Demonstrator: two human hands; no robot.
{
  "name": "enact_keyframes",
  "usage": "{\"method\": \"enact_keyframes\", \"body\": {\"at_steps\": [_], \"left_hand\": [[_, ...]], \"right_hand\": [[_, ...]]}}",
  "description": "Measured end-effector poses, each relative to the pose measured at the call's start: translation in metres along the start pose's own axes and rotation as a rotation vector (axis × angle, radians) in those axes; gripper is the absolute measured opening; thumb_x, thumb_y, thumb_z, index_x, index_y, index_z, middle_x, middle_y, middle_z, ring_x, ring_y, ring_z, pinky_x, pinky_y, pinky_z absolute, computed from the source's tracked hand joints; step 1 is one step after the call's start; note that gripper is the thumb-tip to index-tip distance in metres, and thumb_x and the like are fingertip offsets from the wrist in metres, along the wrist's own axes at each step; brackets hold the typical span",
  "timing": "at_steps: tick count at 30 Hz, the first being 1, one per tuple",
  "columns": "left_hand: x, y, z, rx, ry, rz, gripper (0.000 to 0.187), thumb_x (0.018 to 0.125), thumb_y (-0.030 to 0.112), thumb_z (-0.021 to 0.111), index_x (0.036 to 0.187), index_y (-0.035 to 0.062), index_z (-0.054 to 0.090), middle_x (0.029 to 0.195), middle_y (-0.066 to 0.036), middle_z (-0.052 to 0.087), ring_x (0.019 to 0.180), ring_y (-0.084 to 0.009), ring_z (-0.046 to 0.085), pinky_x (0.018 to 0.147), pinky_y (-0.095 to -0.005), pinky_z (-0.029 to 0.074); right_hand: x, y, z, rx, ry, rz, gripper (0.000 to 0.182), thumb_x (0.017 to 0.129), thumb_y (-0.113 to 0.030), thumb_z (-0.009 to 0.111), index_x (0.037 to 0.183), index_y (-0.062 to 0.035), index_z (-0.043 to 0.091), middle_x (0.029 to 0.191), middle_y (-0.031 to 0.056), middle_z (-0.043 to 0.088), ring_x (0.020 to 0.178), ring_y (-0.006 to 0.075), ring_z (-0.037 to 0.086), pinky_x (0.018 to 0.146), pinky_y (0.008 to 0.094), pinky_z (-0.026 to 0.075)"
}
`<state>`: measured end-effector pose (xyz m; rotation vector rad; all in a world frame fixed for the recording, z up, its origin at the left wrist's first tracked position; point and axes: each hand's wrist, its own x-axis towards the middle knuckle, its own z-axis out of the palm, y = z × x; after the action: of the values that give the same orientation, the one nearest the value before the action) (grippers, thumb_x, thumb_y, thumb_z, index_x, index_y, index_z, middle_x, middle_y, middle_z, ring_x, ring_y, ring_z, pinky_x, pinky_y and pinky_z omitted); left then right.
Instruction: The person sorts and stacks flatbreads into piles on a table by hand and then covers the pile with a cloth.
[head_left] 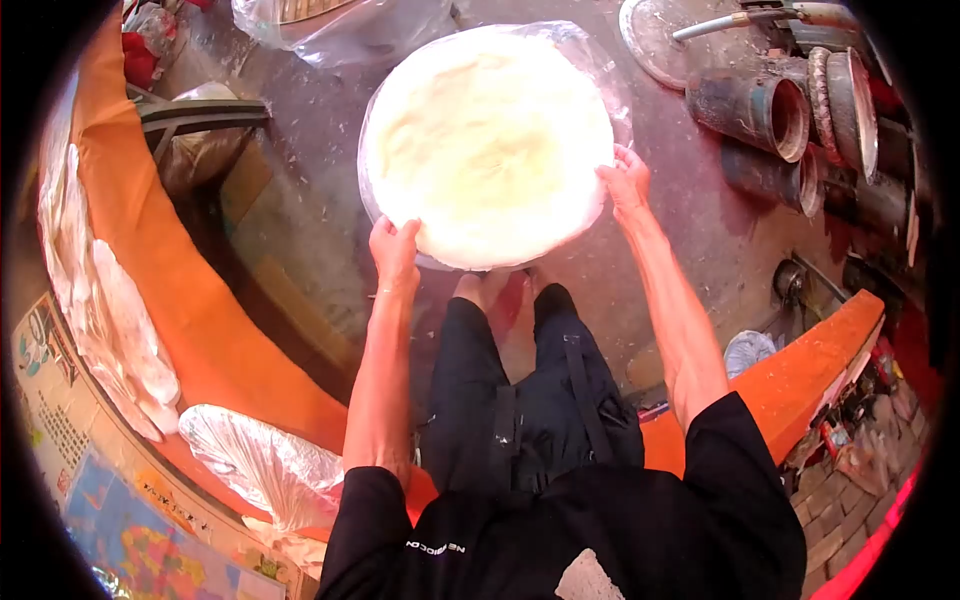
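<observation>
A large, round, pale cream slab that looks like dough (490,150) takes up the upper middle of the view. Its surface is strongly overexposed. Clear plastic film (372,195) shows around its rim. At the near left edge, my left hand (396,248) pinches the rim between thumb and fingers. My right hand (627,182) grips the right edge the same way, somewhat farther out. The slab is in front of my legs, above the floor; what lies under it is hidden.
Dirty metal buckets (750,112) lie on their sides at right, near a round lid (655,40). An orange-covered surface (200,290) curves along my left, with a plastic-wrapped bundle (265,460). Another orange edge (800,375) is at my right. A plastic-covered container (320,25) stands ahead.
</observation>
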<state>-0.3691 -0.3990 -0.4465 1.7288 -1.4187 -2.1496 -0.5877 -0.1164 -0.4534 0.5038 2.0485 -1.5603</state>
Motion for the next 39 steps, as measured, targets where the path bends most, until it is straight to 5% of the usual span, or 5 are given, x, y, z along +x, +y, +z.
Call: {"method": "enact_keyframes", "body": {"at_steps": [17, 21, 23, 32, 39], "left_hand": [[0.01, -0.01, -0.019, 0.258, 0.323, 0.281, 0.054, 0.08, 0.023, 0.072, 0.122, -0.0077, 0.053, 0.106, -0.015, 0.064, 0.096, -0.0196, 0.06, 0.087, -0.0324, 0.046], [0.019, -0.05, -0.041, 0.207, 0.45, -0.083, 0.057, 0.082, 0.026, 0.073, 0.124, -0.0054, 0.052, 0.106, -0.009, 0.062, 0.095, -0.0188, 0.058, 0.084, -0.0371, 0.047], [0.016, -0.057, -0.043, 0.134, 0.329, -0.237, 0.046, 0.086, 0.023, 0.068, 0.123, -0.0012, 0.054, 0.106, -0.006, 0.061, 0.094, -0.0177, 0.058, 0.08, -0.0396, 0.048], [-0.035, -0.059, -0.033, -0.33, -0.109, -0.115, 0.02, 0.092, 0.006, 0.056, 0.111, -0.0008, 0.059, 0.099, -0.005, 0.063, 0.086, -0.0153, 0.06, 0.074, -0.0289, 0.049], [-0.049, -0.027, -0.05, -0.327, -0.083, 0.071, 0.016, 0.089, 0.003, 0.06, 0.105, -0.001, 0.06, 0.095, -0.004, 0.063, 0.083, -0.0134, 0.06, 0.076, -0.0272, 0.048]], "right_hand": [[0.001, -0.002, -0.023, -0.631, 0.266, -0.187, 0.065, 0.079, -0.043, 0.068, 0.127, -0.0007, 0.054, 0.112, 0.0222, 0.064, 0.107, 0.0335, 0.06, 0.091, 0.0412, 0.046], [0.03, 0.005, -0.036, -0.8, 0.396, -0.19, 0.061, 0.078, -0.046, 0.071, 0.119, -0.0016, 0.06, 0.101, 0.0162, 0.066, 0.096, 0.0275, 0.063, 0.081, 0.042, 0.048], [0.028, 0.009, -0.039, -0.221, -0.068, 0.371, 0.045, 0.084, -0.041, 0.068, 0.108, -0.004, 0.064, 0.089, 0.0085, 0.066, 0.081, 0.0203, 0.064, 0.069, 0.0375, 0.049], [-0.022, -0.006, -0.078, 0.198, -0.177, 0.224, 0.012, 0.089, -0.019, 0.064, 0.092, -0.0067, 0.062, 0.08, 0.0026, 0.065, 0.068, 0.0122, 0.062, 0.061, 0.0305, 0.052], [-0.019, -0.027, -0.068, -0.421, -0.281, 0.217, 0.016, 0.087, -0.022, 0.064, 0.089, -0.0055, 0.067, 0.075, 0.0008, 0.064, 0.063, 0.0111, 0.061, 0.059, 0.0259, 0.051]]}}
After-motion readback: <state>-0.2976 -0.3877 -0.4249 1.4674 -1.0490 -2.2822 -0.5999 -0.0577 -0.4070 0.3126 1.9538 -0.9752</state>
